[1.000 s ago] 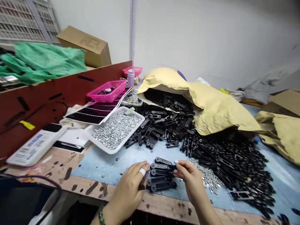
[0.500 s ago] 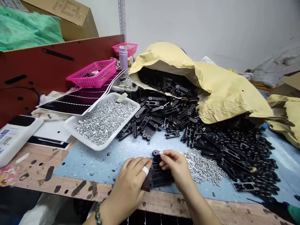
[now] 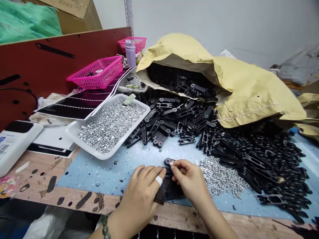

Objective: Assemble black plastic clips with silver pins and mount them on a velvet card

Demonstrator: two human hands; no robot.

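Hands close on black slotted links (image 3: pixel 169 186), left hand (image 3: pixel 141 199) cupping the stack, right hand (image 3: pixel 189 181) pinching one end.

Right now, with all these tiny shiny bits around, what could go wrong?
The stack of black slotted parts held between your left hand and right hand could slip and scatter into the loose silver screws. A bumped white tray might also spill its silver nuts.

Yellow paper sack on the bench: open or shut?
Open: the mouth of the yellow paper sack gapes, with black perforated parts spilling from it onto the blue mat.
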